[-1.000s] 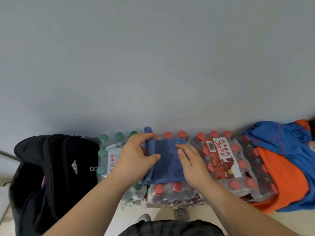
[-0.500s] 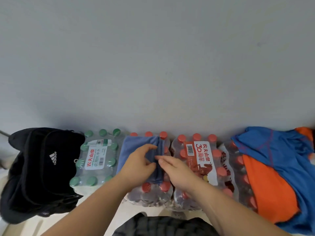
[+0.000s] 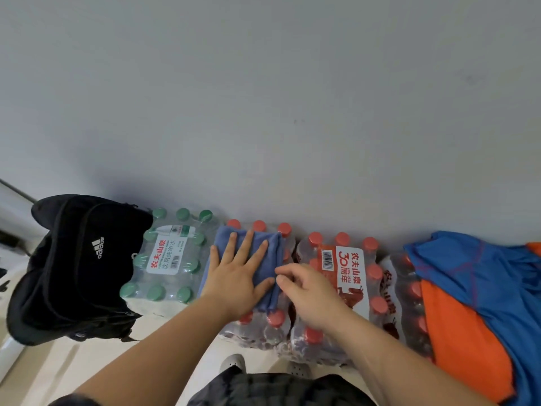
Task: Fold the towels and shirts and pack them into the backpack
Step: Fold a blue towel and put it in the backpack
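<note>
- Black backpack [image 3: 79, 268] with a white logo at left of frame, slumped on the pale floor [image 3: 44, 367]; opening and contents not visible.
- Clear shrink-wrapped green-capped pack [image 3: 169, 259] just right of it, full of bottles under a white label.
- Two wrapped packs of red-capped bottles further right: centre pack [image 3: 263, 323] under the towel, labelled pack [image 3: 348, 276] beside it with a red-and-white label.
- Third pack [image 3: 407, 288] at right, partly buried under the shirts, bottle count hard to make out.
- Blue towel [image 3: 224, 240] folded, lying on top of the centre pack in mid-frame, close to the grey wall [image 3: 263, 98].
- Left hand [image 3: 237, 276] flat on the towel, fingers straight and spread, pressing down and covering most of it.
- Right hand [image 3: 310, 294] just right of the left, fingers loosely curled, thumb and forefinger tips at the towel's folded right edge; pinching or only touching, cannot tell.
- Blue shirt [image 3: 483, 276] draped over orange shirt [image 3: 459, 347] at right, both cut off by the frame edge.
- Grey shoes [image 3: 232, 361] at bottom centre, half hidden by dark clothing.
</note>
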Tool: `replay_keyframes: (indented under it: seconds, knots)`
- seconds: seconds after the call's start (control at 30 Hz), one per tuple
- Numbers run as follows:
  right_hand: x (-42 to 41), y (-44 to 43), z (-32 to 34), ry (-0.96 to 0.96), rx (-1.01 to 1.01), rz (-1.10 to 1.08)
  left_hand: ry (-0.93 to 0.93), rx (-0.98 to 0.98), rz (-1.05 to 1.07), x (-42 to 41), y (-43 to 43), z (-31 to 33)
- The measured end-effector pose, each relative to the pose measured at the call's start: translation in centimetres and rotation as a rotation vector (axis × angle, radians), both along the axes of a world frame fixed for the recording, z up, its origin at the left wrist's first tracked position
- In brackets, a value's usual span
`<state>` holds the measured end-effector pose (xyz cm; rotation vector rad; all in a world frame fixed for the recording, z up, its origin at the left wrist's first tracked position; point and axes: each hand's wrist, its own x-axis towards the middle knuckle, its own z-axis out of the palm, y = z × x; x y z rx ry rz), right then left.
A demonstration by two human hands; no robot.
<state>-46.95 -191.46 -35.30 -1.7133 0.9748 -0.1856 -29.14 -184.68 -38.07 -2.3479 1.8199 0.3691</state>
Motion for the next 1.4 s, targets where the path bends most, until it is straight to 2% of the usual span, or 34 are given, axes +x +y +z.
replay_keyframes:
  seconds: [0.1,0.23,0.33,0.43,0.53,0.63,0.8,1.07,1.3,1.4]
  knots:
    - [-0.2,-0.9,0.2,0.043,-0.175,0.027,-0.01,-0.034,0.003,-0.2,0.1,-0.7]
    - [0.6,-2.1,0.3,0.155,-0.417,0.255,0.009,-0.051,-0.002,-0.2,0.1,-1.0]
    - [1.5,-3.1,0.0,0.309,-0.516,0.411,0.036,-0.057,-0.011,-0.2,0.1,-1.0]
    - [1.9,-4.2,-0.3,0.471,-0.581,0.474,0.11,-0.095,-0.03,0.5,0.7,-0.5]
    - [2.2,-4.7,-0.3,0.458,-0.66,0.452,0.204,-0.243,0.06,1.2,2.4,0.6]
    - [3.6,-5.1,0.0,0.386,-0.739,0.454,0.253,-0.348,0.262,2.4,4.0,1.2]
    - [6.4,-6.3,-1.4,0.424,-0.696,0.645,0.412,-0.256,0.42,4.3,4.8,1.5]
    - [4.7,-4.5,-2.0,0.401,-0.601,0.489,0.619,-0.197,0.543,5.4,3.3,1.8]
    - [1.7,-1.7,0.6,0.433,-0.417,0.398,0.735,-0.244,0.416,7.9,-0.5,3.1]
    - [1.4,-1.4,1.3,0.432,-0.447,0.369,0.733,-0.184,0.301,9.0,-2.6,3.2]
